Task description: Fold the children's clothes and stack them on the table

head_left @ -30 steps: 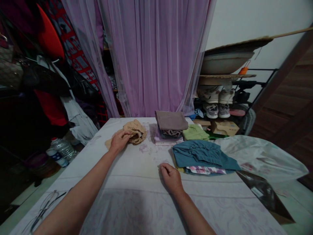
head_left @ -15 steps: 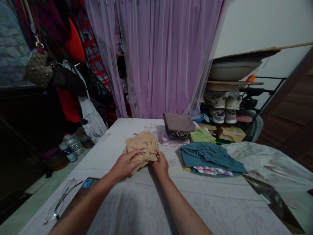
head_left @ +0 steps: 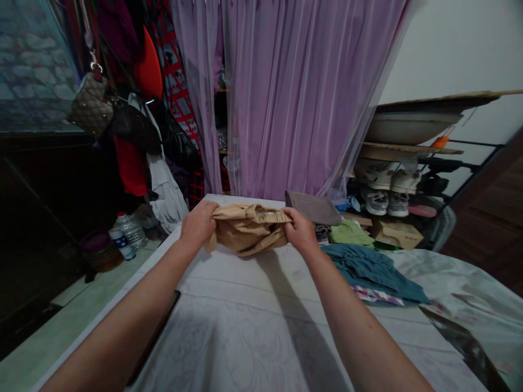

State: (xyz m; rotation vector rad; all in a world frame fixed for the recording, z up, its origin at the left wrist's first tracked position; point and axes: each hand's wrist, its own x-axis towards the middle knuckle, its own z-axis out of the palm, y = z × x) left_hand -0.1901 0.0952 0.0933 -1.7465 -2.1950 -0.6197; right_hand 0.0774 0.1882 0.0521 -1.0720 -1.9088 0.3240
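Observation:
A tan garment with a gathered elastic waistband is stretched between my two hands, lifted a little above the cloth-covered table. My left hand is closed on its left end. On the opposite end, the fingers of my right hand pinch the waistband. The lower part of the garment hangs loose in folds. Beside my right hand lies a stack of folded clothes with a grey-brown piece on top. Nearer on the right rests a folded teal garment over a patterned one.
A dark phone lies partly hidden under my left forearm. Green folded cloth sits behind the teal garment, and whitish sheeting spreads at the right. Bottles stand left of the table. A shoe rack is at the back right.
The bunched tan garment has been raised off the table and pulled out wide. My hands have moved apart, each gripping one end. The view has shifted slightly left.

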